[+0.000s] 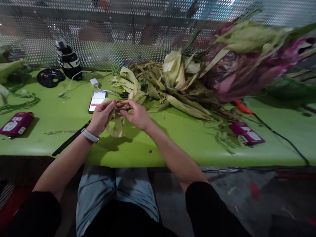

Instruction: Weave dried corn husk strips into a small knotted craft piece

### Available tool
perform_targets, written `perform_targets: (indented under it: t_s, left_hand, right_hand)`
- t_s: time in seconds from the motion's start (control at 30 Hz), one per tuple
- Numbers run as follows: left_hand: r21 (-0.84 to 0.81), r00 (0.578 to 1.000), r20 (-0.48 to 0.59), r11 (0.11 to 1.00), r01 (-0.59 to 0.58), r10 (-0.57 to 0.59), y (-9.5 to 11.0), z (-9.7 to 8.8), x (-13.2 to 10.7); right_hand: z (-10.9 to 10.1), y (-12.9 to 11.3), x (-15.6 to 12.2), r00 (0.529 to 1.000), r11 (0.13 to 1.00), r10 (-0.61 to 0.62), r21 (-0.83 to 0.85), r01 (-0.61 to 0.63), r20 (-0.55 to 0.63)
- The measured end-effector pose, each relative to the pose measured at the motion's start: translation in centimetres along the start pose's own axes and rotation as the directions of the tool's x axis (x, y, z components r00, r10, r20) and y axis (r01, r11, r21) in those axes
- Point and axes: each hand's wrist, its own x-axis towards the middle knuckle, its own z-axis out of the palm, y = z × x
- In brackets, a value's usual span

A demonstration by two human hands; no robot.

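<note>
Husk strip (116, 127): pale yellow-green, thin and limp. It is held just above the near middle of the green table (172, 144), with a loose loop hanging below the fingers onto the surface.

Left to right:
- Far left edge: a few whole husks (4, 69) and thin green shreds (18, 104), and a magenta box (16, 123) nearer the front.
- Back left: black disc (51, 77), dark bottle (68, 60), white charger (94, 82), and a phone (97, 100) with its screen lit.
- A black stick (70, 139) lies at a slant beside the left wrist.
- Left hand (102, 112), with a white band on the wrist: fingers curled narrow, pinching the upper end of the strip.
- Right hand (137, 114): thumb and forefingers closed on the same strip and touching the left fingertips, the other fingers loosely bent.
- Behind the hands and to the right: a big heap of husks (172, 87), tangled and unsorted.
- Further right: a blurred purple and green bundle (237, 69), a red-handled tool (242, 107), a second magenta box (246, 133) and a black cable (284, 139).

Progress (judgement): early. One strip is in hand, and its fold or twist is only begun or too small to read. No finished piece can be made out on the table. The heap looks largely unworked, so most of the material remains.
</note>
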Motion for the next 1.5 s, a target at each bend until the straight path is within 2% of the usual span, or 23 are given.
perform_targets:
  t_s: [0.1,0.2,0.4,0.53,0.73,0.87,1.03,1.2,1.3,1.4,1.5]
  left_hand:
    - [0.096,0.996,0.052,0.992,-0.080,0.075,-0.4,-0.3,0.3]
    - [0.170,0.992,0.034,0.977,-0.125,0.121,-0.7,-0.6,0.6]
    - [0.182,0.995,0.094,0.982,-0.055,0.038,0.2,-0.6,0.2]
    - [0.218,0.993,0.112,0.975,-0.050,0.026,0.8,-1.0,0.2]
    - [0.162,0.976,0.182,0.982,0.094,-0.123,1.2,-1.4,0.4]
    - [0.201,0.973,0.189,0.975,0.094,-0.132,1.1,-1.5,0.4]
    - [0.201,0.969,0.205,0.975,0.094,-0.136,0.8,-1.6,0.4]
    - [0.149,0.973,0.176,0.981,0.125,-0.150,0.7,-1.7,0.6]
    - [0.127,0.965,0.209,0.983,0.131,-0.156,0.7,-1.7,0.6]
    - [0.158,0.965,0.229,0.983,0.091,-0.127,0.8,-1.5,0.5]
    - [0.220,0.976,0.206,0.975,0.030,-0.077,0.9,-1.3,0.3]
  right_hand:
    - [-0.5,0.3,0.3,0.998,0.999,-0.038,-0.005,0.038,-0.051]
    - [-0.9,0.3,0.4,0.993,0.997,-0.080,-0.025,0.078,-0.083]
    - [-1.4,0.6,0.6,0.994,0.992,-0.102,0.071,0.105,-0.038]
    - [-2.0,0.8,0.9,0.992,0.988,-0.126,0.090,0.124,0.015]
    - [-2.6,1.2,1.0,0.979,0.979,-0.202,0.021,0.203,-0.031]
    - [-2.6,1.8,1.1,0.967,0.967,-0.255,-0.036,0.254,-0.029]
    - [-2.9,2.5,1.4,0.939,0.943,-0.327,-0.106,0.317,-0.105]
    - [-3.2,2.5,1.5,0.935,0.940,-0.338,-0.095,0.328,-0.112]
    - [-3.3,2.3,1.4,0.940,0.946,-0.320,-0.087,0.311,-0.117]
    - [-3.3,1.9,1.3,0.951,0.958,-0.286,-0.075,0.278,-0.115]
    - [-3.3,1.4,1.1,0.957,0.965,-0.261,-0.054,0.256,-0.123]
